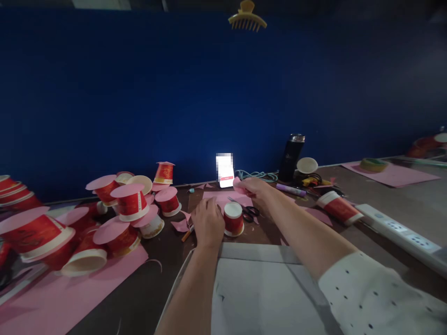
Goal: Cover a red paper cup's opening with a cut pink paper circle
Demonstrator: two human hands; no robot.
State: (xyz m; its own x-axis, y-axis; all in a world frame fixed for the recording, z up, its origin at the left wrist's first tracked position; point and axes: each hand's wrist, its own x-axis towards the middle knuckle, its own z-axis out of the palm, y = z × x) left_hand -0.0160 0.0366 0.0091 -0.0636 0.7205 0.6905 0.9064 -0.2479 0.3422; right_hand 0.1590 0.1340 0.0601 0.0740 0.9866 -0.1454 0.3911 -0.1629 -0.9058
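My right hand point(254, 187) pinches a small pink paper piece point(238, 184) above the work area. My left hand point(208, 222) rests palm down at the edge of a pink paper sheet point(223, 197), fingers loosely extended and nothing visible in them. Between my hands stands a red paper cup point(233, 224), its pale round end facing up. Dark-handled scissors point(250, 213) lie just right of that cup, their blades over the pink sheet. An orange-handled cutter or pen point(187, 234) lies left of my left hand, partly hidden by pink scraps point(180, 226).
Several red cups with pink discs point(129, 204) crowd the left. A lit phone point(226, 172) leans at the back. On the right are a black flask point(292, 158), a tipped red cup point(339, 207), a power strip point(398, 232) and a tape roll point(373, 164).
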